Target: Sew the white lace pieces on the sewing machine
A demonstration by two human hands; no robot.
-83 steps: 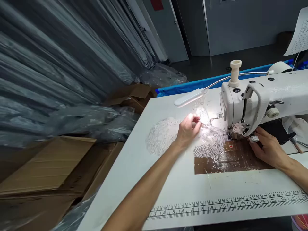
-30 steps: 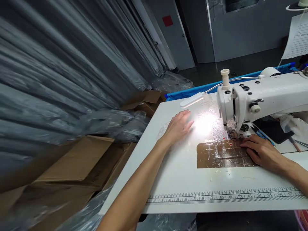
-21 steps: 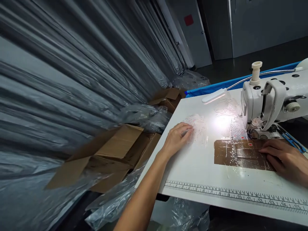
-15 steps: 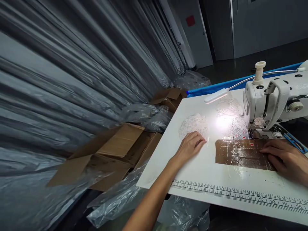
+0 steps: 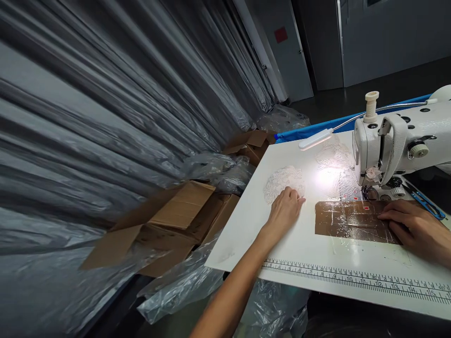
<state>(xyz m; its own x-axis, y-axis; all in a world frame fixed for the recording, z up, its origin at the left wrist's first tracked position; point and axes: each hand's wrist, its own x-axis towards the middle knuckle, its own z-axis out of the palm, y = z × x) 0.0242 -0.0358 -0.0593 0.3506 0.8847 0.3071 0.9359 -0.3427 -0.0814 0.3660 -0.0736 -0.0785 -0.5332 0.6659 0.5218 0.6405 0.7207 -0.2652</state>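
My left hand [image 5: 286, 209] lies over the lower edge of a round white lace piece [image 5: 282, 180] on the sewing table. Its fingers are curled closed at the lace's edge. To the right, my right hand [image 5: 414, 225] rests on a brown taped patch [image 5: 341, 220] just in front of the sewing machine [image 5: 368, 155]. Its fingers are drawn together, and whatever may be between them is hidden. More white lace [image 5: 340, 180] lies under the bright lamp, left of the needle area. Small red marks [image 5: 366, 208] show on the tape and nearby.
A lamp [image 5: 317, 139] on a flexible neck hangs over the table [image 5: 246, 234]. Blue thread snips [image 5: 428, 205] lie right of the machine. A printed ruler [image 5: 348, 278] runs along the front edge. Open cardboard boxes [image 5: 183, 206] and clear plastic bags [image 5: 183, 291] stand to the left.
The view has shifted slightly. My left hand has turned a little, its fingers more bunched at the lace's edge. My right hand stays on the brown patch.
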